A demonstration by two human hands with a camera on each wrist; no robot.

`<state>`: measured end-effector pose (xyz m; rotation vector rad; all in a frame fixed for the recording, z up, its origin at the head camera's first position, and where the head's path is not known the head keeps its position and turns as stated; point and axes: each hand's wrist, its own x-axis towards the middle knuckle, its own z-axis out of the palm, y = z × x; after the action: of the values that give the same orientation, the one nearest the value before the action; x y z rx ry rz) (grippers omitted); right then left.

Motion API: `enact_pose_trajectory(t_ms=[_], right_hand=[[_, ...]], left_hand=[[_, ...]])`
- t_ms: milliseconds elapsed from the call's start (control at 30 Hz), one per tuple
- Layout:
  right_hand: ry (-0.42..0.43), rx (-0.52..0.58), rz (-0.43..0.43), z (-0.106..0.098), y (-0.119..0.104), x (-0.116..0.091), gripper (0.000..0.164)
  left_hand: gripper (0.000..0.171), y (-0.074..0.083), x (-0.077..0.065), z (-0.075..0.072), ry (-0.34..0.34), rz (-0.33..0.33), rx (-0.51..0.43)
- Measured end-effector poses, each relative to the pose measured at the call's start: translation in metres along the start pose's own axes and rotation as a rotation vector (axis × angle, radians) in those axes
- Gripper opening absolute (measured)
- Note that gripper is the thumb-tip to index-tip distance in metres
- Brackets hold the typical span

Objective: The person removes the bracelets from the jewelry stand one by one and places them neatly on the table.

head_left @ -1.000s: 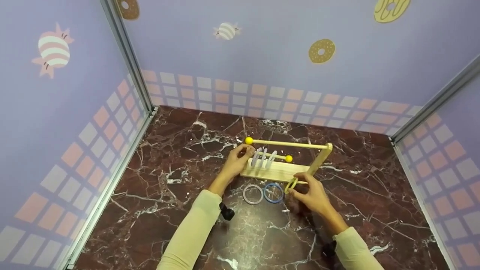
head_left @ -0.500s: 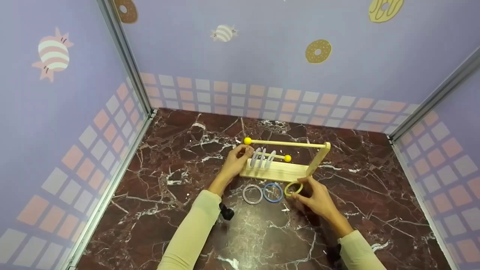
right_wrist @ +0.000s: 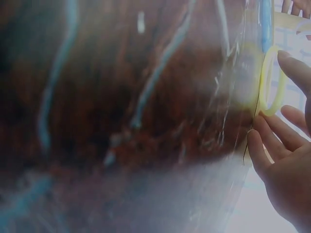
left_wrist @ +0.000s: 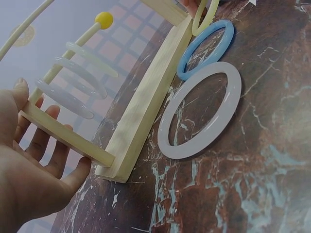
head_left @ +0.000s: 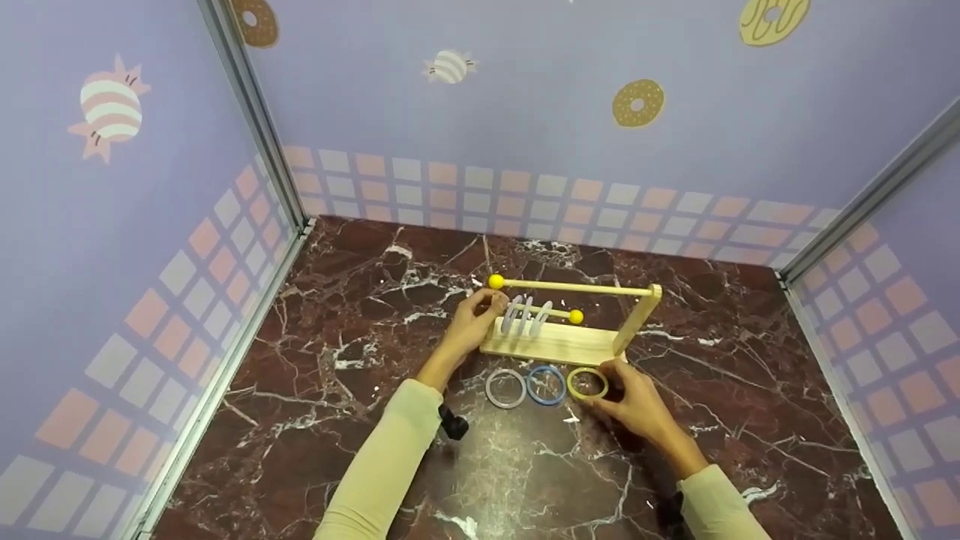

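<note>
My left hand (head_left: 469, 324) grips the upright post (left_wrist: 68, 136) at the left end of a wooden stand (head_left: 551, 343), thumb on one side and fingers behind. Several pale translucent rings (head_left: 528, 315) hang on the stand's lower peg (left_wrist: 82, 41), which ends in a yellow ball (head_left: 576, 316). In front of the stand's base, my right hand (head_left: 636, 397) pinches a yellow ring (head_left: 571, 388) at its right side between thumb and fingers. The ring is low over the tabletop, tilted a little in the right wrist view.
A blue ring (head_left: 531, 394) and a pale ring (left_wrist: 167, 141) lie in a row left of the yellow one. The upper peg (head_left: 577, 286) reaches left from the tall right post (head_left: 637, 319). Patterned walls (head_left: 540, 112) enclose the marble table (head_left: 360, 292).
The yellow ring has tipped from near upright to almost flat beside the blue ring, my right hand lowering with it. My left hand keeps its place on the stand.
</note>
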<state>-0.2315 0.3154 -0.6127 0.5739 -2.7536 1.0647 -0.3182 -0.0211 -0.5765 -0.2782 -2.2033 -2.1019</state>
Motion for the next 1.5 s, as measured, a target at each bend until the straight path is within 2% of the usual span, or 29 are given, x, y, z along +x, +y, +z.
enact_pose_trajectory(t_ms=[233, 500, 833, 1200, 1500], right_hand=[[-0.005, -0.081, -0.036, 0.0043, 0.0009, 0.001, 0.06], [-0.004, -0.102, -0.049, 0.0063, 0.0002, 0.0008, 0.061], [-0.01, -0.099, -0.052, 0.0026, 0.0022, 0.0059, 0.062], [-0.042, -0.095, -0.038, 0.0026, 0.0033, 0.0039, 0.062], [-0.042, -0.084, -0.049, 0.0046, 0.0007, 0.0006, 0.059]], left_hand=[[0.026, 0.0019, 0.0016, -0.0002, -0.014, -0.003, 0.021], [0.024, 0.0037, 0.0018, 0.0003, -0.032, -0.026, 0.019], [0.023, 0.0051, 0.0035, 0.0048, 0.016, 0.013, 0.008], [0.026, 0.0015, 0.0021, 0.006, 0.041, 0.005, 0.034], [0.026, -0.0012, 0.0027, -0.0007, -0.009, 0.023, 0.049]])
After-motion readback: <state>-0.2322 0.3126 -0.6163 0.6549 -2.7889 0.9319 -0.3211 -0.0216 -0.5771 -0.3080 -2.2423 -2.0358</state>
